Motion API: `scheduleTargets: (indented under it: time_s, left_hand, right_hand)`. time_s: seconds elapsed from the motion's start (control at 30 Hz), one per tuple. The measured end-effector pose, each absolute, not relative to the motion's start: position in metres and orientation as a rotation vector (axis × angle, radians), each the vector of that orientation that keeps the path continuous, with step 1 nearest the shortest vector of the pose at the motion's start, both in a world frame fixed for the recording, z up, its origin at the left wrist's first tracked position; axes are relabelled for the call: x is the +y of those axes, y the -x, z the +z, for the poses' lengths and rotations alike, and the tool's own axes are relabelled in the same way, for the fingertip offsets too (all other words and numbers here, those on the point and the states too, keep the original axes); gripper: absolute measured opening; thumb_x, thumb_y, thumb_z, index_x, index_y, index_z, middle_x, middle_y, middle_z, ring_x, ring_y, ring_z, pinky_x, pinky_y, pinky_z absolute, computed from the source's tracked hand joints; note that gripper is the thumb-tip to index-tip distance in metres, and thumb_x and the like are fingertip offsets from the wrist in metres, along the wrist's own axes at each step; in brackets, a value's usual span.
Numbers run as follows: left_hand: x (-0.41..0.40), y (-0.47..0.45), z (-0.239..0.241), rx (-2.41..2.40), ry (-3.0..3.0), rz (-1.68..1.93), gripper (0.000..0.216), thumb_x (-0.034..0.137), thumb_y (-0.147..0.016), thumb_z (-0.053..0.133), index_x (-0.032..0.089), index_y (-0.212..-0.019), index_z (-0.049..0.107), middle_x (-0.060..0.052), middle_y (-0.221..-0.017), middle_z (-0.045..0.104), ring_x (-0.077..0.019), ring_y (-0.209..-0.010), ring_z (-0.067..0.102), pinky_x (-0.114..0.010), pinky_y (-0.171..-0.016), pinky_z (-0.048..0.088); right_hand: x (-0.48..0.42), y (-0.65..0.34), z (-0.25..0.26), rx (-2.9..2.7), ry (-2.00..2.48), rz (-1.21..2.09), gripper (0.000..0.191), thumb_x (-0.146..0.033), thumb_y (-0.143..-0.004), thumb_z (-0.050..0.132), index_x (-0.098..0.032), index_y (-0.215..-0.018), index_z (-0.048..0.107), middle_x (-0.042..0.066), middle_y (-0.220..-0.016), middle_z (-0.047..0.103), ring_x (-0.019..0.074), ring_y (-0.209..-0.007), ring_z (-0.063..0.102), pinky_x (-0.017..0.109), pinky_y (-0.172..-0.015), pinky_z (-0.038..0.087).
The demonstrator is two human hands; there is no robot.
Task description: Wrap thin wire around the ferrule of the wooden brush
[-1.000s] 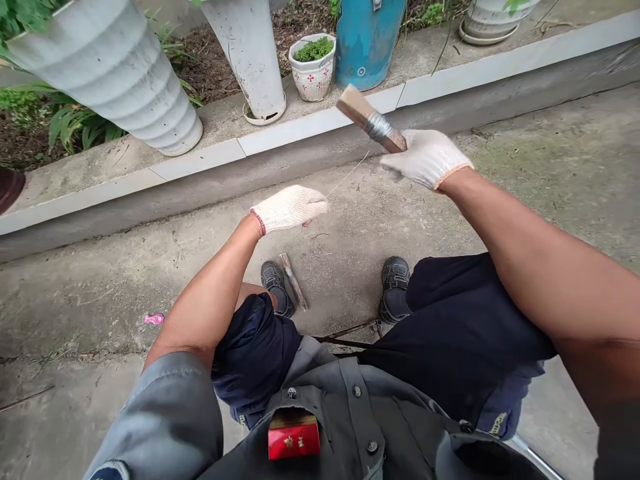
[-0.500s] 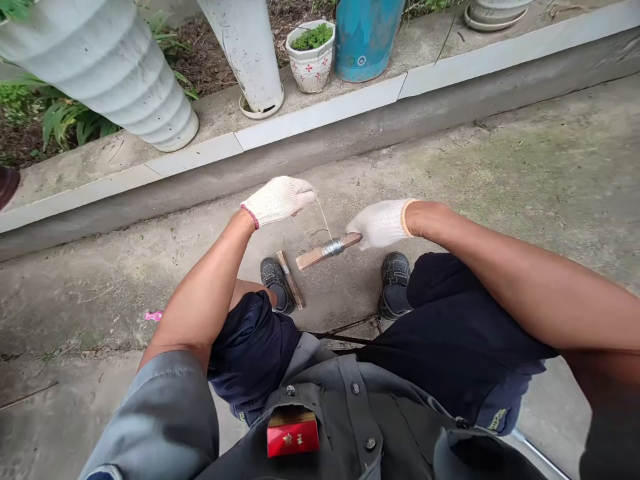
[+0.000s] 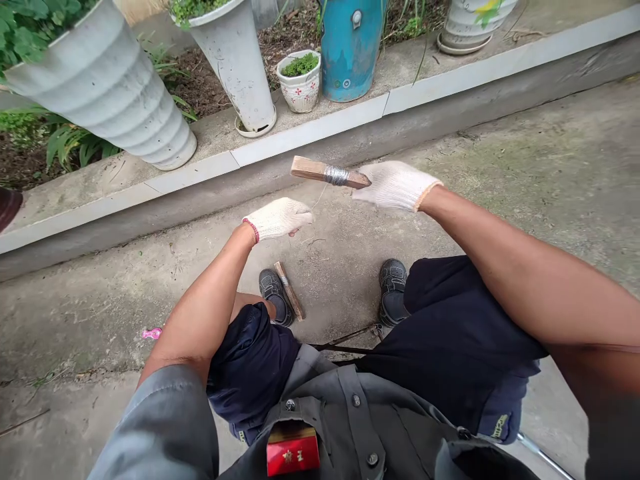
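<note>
My right hand (image 3: 393,185), in a white knit glove, is closed on one end of a wooden stick (image 3: 307,168). Silvery wire (image 3: 336,175) is coiled round the stick's middle. From that coil a thin loose strand (image 3: 320,195) runs down to my left hand (image 3: 281,218). The left hand wears a similar glove, and its fingers are pinched together on the wire strand. Lower and left of the right hand, a second wooden stick (image 3: 289,291) lies on the concrete beside my left shoe (image 3: 274,293), with something pale around its middle.
A low concrete ledge (image 3: 310,143) with pale edging crosses ahead. On it stand a large ribbed white pot (image 3: 115,87), a tall white pot (image 3: 235,70), a small flowered pot (image 3: 300,87) and a blue container (image 3: 350,53). A pink object (image 3: 151,333) lies at left.
My right hand has lifted the stick up and away, and the stick's free end has tipped upward. My left hand has come slightly lower, still holding the strand. The camera view has shifted a little.
</note>
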State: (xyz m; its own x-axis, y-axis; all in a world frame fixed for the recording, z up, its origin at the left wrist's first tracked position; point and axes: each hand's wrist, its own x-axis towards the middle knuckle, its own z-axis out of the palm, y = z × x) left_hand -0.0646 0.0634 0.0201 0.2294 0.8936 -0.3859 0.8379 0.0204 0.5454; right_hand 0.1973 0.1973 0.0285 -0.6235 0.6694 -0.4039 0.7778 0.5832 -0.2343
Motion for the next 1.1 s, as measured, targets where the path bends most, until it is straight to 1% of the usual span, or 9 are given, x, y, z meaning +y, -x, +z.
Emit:
scheduleTargets:
  time_s: [0.1,0.2,0.37,0.5,0.67,0.73,0.87,0.93,1.1]
  left_hand:
    - [0.064,0.055,0.024,1.544,-1.848,0.123,0.042,0.047,-0.106,0.055,0.022,-0.076,0.069,-0.002,-0.073,0.071,-0.019,-0.067,0.061,-0.032,-0.066,0.042]
    - [0.063,0.048,0.025,1.539,-1.839,0.134,0.031,0.044,-0.101,0.06,0.023,-0.085,0.078,-0.001,-0.071,0.07,-0.0192,-0.065,0.061,-0.031,-0.066,0.043]
    - [0.062,0.047,0.025,1.561,-1.844,0.155,0.029,0.039,-0.098,0.062,0.023,-0.076,0.073,0.0,-0.069,0.068,-0.0183,-0.064,0.058,-0.032,-0.065,0.041]
    - [0.062,0.055,0.023,1.488,-1.849,0.147,0.034,0.042,-0.1,0.063,0.023,-0.073,0.071,0.0,-0.069,0.069,-0.0179,-0.064,0.059,-0.032,-0.063,0.041]
    - [0.061,0.059,0.026,1.406,-1.775,0.414,0.033,0.045,-0.103,0.067,0.018,-0.087,0.078,-0.004,-0.081,0.077,-0.0194,-0.077,0.069,-0.029,-0.073,0.049]
    - [0.06,0.056,0.032,1.453,-1.751,0.478,0.034,0.044,-0.107,0.064,0.017,-0.091,0.079,-0.006,-0.083,0.079,-0.0182,-0.078,0.069,-0.028,-0.077,0.051]
    - [0.06,0.051,0.04,1.545,-1.785,0.413,0.037,0.042,-0.11,0.059,0.018,-0.096,0.083,-0.005,-0.083,0.079,-0.0183,-0.078,0.068,-0.029,-0.077,0.051]
    - [0.061,0.05,0.039,1.56,-1.784,0.377,0.035,0.042,-0.109,0.06,0.019,-0.102,0.086,-0.005,-0.082,0.078,-0.0193,-0.078,0.068,-0.03,-0.076,0.051]
    - [0.06,0.051,0.035,1.577,-1.76,0.313,0.032,0.04,-0.103,0.066,0.019,-0.11,0.089,-0.004,-0.079,0.075,-0.0213,-0.076,0.067,-0.033,-0.075,0.049]
  right_hand:
    - [0.205,-0.196,0.021,2.383,-1.308,-0.355,0.042,-0.039,-0.107,0.051,-0.018,-0.137,0.07,0.016,-0.11,0.069,0.0207,-0.092,0.061,0.033,-0.088,0.045]
    - [0.192,-0.19,0.013,2.299,-1.215,-0.295,0.04,-0.026,-0.101,0.058,-0.015,-0.138,0.072,0.018,-0.104,0.07,0.0223,-0.094,0.064,0.034,-0.092,0.048]
    - [0.152,-0.18,0.011,2.28,-0.86,-0.372,0.027,-0.015,-0.089,0.069,-0.017,-0.114,0.079,0.011,-0.096,0.07,0.0173,-0.088,0.062,0.03,-0.089,0.044]
    - [0.145,-0.188,0.023,2.311,-0.555,-0.603,0.018,-0.027,-0.095,0.069,-0.014,-0.107,0.074,0.005,-0.092,0.069,0.0105,-0.079,0.054,0.026,-0.078,0.035]
    - [0.165,-0.205,0.043,2.385,-0.8,-0.998,0.041,-0.047,-0.1,0.069,-0.011,-0.118,0.072,0.006,-0.099,0.072,0.0069,-0.076,0.052,0.023,-0.072,0.033]
    - [0.171,-0.208,0.049,2.416,-1.037,-1.26,0.046,-0.044,-0.099,0.071,-0.011,-0.131,0.07,0.01,-0.106,0.074,0.0076,-0.077,0.054,0.022,-0.072,0.035]
    - [0.18,-0.207,0.051,2.445,-1.494,-1.599,0.048,-0.03,-0.105,0.059,-0.014,-0.151,0.058,0.016,-0.122,0.072,0.0117,-0.087,0.063,0.023,-0.079,0.046]
    - [0.188,-0.209,0.049,2.46,-1.625,-1.497,0.04,-0.028,-0.106,0.056,-0.012,-0.142,0.06,0.017,-0.119,0.071,0.0139,-0.091,0.065,0.027,-0.086,0.052]
    - [0.21,-0.212,0.031,2.426,-1.653,-0.51,0.02,-0.027,-0.101,0.066,-0.008,-0.108,0.064,0.015,-0.088,0.061,0.0214,-0.102,0.061,0.043,-0.108,0.048]
